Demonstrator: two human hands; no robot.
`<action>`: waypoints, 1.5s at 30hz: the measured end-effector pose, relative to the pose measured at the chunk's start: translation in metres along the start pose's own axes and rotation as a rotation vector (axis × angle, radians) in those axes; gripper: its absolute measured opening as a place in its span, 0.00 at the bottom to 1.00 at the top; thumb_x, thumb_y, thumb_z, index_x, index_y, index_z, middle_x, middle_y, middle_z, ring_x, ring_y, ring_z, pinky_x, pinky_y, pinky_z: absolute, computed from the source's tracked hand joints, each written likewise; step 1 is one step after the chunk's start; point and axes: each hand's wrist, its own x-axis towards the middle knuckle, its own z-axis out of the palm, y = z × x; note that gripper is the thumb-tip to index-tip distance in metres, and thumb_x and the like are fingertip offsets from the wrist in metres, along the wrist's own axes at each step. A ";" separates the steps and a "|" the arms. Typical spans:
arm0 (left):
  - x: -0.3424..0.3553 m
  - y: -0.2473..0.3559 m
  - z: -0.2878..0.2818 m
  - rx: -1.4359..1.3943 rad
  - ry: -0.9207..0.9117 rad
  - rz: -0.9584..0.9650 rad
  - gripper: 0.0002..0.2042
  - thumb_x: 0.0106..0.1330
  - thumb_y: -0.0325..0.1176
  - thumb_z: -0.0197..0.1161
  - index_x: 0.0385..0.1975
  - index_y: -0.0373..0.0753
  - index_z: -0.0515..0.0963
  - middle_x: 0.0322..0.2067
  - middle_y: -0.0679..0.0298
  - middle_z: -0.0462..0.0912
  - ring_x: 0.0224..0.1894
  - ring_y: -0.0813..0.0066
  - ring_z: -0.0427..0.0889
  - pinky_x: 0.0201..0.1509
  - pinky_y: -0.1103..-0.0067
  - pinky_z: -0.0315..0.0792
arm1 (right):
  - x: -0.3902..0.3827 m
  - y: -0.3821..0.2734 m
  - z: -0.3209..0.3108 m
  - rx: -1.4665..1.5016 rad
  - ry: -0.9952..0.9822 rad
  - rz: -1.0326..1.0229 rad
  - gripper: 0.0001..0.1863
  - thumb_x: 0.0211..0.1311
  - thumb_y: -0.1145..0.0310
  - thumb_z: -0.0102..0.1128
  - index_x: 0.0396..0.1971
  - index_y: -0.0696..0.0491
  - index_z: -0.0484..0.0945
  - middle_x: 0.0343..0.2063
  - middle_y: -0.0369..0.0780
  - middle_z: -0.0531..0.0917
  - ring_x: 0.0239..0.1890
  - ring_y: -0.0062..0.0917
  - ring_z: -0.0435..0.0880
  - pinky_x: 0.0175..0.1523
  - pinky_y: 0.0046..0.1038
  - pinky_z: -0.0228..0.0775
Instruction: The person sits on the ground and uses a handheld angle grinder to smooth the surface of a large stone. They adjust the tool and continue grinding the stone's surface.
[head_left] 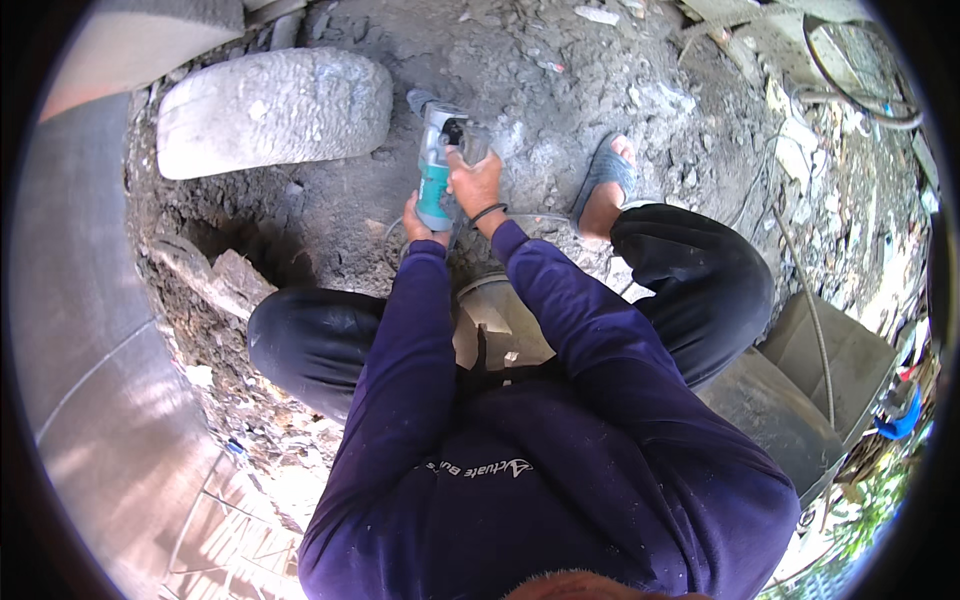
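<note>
Out in front of me, I hold a teal and grey handheld power tool (434, 185), which looks like an angle grinder or cutter. My left hand (420, 222) is closed round the rear of its teal body, with most of the fingers hidden beneath. Closer to the head, my right hand (473, 180) grips the tool's right side, its thumb and fingers pressed against the greyish part there. The far end of the tool points away from me, over the dusty ground. Its disc or blade cannot be made out clearly.
A long, pale rounded stone block (275, 112) lies to the left of the tool, beside a dark hole (265, 245). Rubble (225, 280) edges a smooth slab (70, 290) at far left. A cable (800, 270) and a box-like piece (825, 355) are at right.
</note>
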 end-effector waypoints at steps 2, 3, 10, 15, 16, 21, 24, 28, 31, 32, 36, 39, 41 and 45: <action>0.000 -0.007 -0.011 -0.033 -0.036 -0.008 0.21 0.74 0.49 0.52 0.53 0.39 0.78 0.46 0.59 0.85 0.47 0.63 0.85 0.57 0.65 0.77 | 0.010 0.000 -0.011 -0.065 -0.078 0.076 0.09 0.62 0.71 0.68 0.36 0.59 0.80 0.22 0.39 0.83 0.18 0.24 0.82 0.22 0.29 0.72; 0.009 -0.013 -0.012 0.012 0.056 -0.009 0.20 0.73 0.49 0.54 0.51 0.40 0.79 0.45 0.62 0.85 0.47 0.65 0.84 0.56 0.67 0.76 | 0.011 0.000 -0.017 -0.093 -0.115 0.128 0.10 0.61 0.70 0.68 0.38 0.60 0.80 0.24 0.40 0.84 0.21 0.27 0.84 0.25 0.31 0.74; 0.019 -0.043 -0.010 -0.009 0.037 0.085 0.24 0.74 0.52 0.55 0.59 0.40 0.76 0.53 0.60 0.84 0.56 0.62 0.82 0.63 0.65 0.75 | 0.028 0.005 -0.020 -0.391 -0.038 -0.154 0.14 0.57 0.68 0.70 0.39 0.62 0.83 0.30 0.43 0.89 0.31 0.28 0.88 0.39 0.34 0.78; 0.000 -0.006 0.062 0.160 -0.018 0.044 0.27 0.73 0.55 0.54 0.62 0.42 0.74 0.57 0.55 0.81 0.59 0.53 0.80 0.61 0.52 0.75 | 0.073 -0.052 -0.022 -0.169 -0.008 0.104 0.11 0.54 0.69 0.69 0.25 0.64 0.83 0.21 0.44 0.86 0.22 0.27 0.85 0.28 0.33 0.75; -0.022 0.010 0.099 0.250 0.111 -0.074 0.28 0.70 0.59 0.54 0.62 0.48 0.73 0.58 0.55 0.79 0.58 0.49 0.78 0.55 0.45 0.75 | 0.076 -0.064 -0.024 -0.033 -0.009 0.211 0.11 0.53 0.70 0.69 0.21 0.64 0.82 0.19 0.44 0.85 0.20 0.26 0.84 0.26 0.32 0.74; -0.028 0.032 0.105 0.224 0.160 -0.108 0.26 0.71 0.56 0.53 0.63 0.48 0.75 0.60 0.58 0.80 0.62 0.50 0.78 0.65 0.40 0.68 | 0.085 -0.041 -0.003 0.003 0.039 0.144 0.11 0.53 0.72 0.67 0.16 0.61 0.79 0.14 0.40 0.80 0.15 0.24 0.80 0.18 0.31 0.69; -0.036 0.037 0.105 0.204 0.117 -0.099 0.27 0.71 0.56 0.53 0.63 0.48 0.75 0.60 0.59 0.80 0.62 0.50 0.78 0.66 0.41 0.68 | 0.079 -0.050 0.001 -0.056 0.006 0.226 0.11 0.48 0.67 0.66 0.23 0.62 0.81 0.23 0.55 0.85 0.32 0.45 0.90 0.39 0.42 0.79; -0.030 0.046 0.102 0.257 0.078 -0.143 0.29 0.68 0.60 0.57 0.62 0.49 0.73 0.58 0.57 0.79 0.57 0.49 0.78 0.54 0.43 0.73 | 0.077 -0.069 0.003 -0.051 -0.003 0.217 0.10 0.50 0.69 0.64 0.24 0.62 0.81 0.23 0.52 0.86 0.28 0.41 0.90 0.33 0.40 0.78; -0.029 0.049 0.101 0.273 0.063 -0.139 0.29 0.69 0.62 0.54 0.62 0.49 0.72 0.57 0.57 0.80 0.54 0.50 0.80 0.50 0.46 0.76 | 0.074 -0.069 0.005 0.053 0.030 0.177 0.09 0.52 0.73 0.65 0.17 0.61 0.79 0.17 0.43 0.82 0.18 0.27 0.81 0.22 0.32 0.69; -0.028 0.047 0.099 0.267 0.061 -0.156 0.29 0.69 0.62 0.54 0.62 0.49 0.72 0.57 0.57 0.80 0.54 0.51 0.81 0.49 0.47 0.77 | 0.071 -0.072 0.003 0.101 0.043 0.159 0.11 0.53 0.74 0.66 0.14 0.61 0.79 0.14 0.40 0.80 0.15 0.22 0.77 0.18 0.29 0.65; -0.030 0.046 0.093 0.276 0.097 -0.115 0.29 0.70 0.61 0.52 0.62 0.48 0.72 0.55 0.57 0.81 0.53 0.52 0.82 0.49 0.45 0.77 | 0.066 -0.071 0.001 0.008 0.041 0.161 0.12 0.53 0.74 0.66 0.14 0.62 0.79 0.14 0.40 0.80 0.14 0.22 0.77 0.18 0.30 0.66; -0.039 0.047 0.098 0.249 0.117 -0.092 0.28 0.70 0.60 0.53 0.61 0.47 0.73 0.56 0.56 0.80 0.55 0.51 0.82 0.49 0.44 0.78 | 0.064 -0.066 0.008 -0.045 0.046 0.149 0.12 0.53 0.75 0.65 0.14 0.62 0.78 0.14 0.40 0.80 0.13 0.22 0.77 0.18 0.30 0.66; -0.037 0.051 0.103 0.244 0.115 -0.064 0.27 0.70 0.58 0.55 0.60 0.45 0.74 0.56 0.56 0.81 0.54 0.51 0.83 0.47 0.45 0.79 | 0.065 -0.082 0.010 -0.056 0.018 0.124 0.12 0.54 0.76 0.65 0.14 0.62 0.77 0.14 0.40 0.79 0.13 0.23 0.76 0.17 0.30 0.66; -0.054 0.069 0.111 0.312 -0.045 -0.064 0.28 0.70 0.56 0.59 0.59 0.40 0.74 0.52 0.54 0.83 0.49 0.53 0.85 0.45 0.49 0.81 | 0.060 -0.102 -0.004 0.324 0.055 0.300 0.08 0.58 0.78 0.63 0.20 0.62 0.78 0.16 0.41 0.77 0.14 0.24 0.75 0.17 0.30 0.69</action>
